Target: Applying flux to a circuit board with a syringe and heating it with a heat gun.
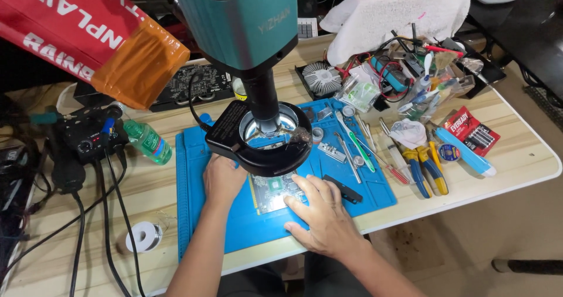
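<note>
Green and silver, the square circuit board lies flat on the blue silicone work mat, right beneath the black ring light of the teal microscope. The left hand presses its left edge, fingers flat and holding nothing. The right hand spreads open fingers over its right corner. Blue-and-yellow pliers lie on the pale wooden surface.

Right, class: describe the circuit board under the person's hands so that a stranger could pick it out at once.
Start at the blue rubber work mat on the pale wooden table. Under the teal microscope's black ring light lies a green rectangular circuit board, with the left hand and right hand on either side. Unlike the loose tools nearby, it is flat, with a square chip.
</note>
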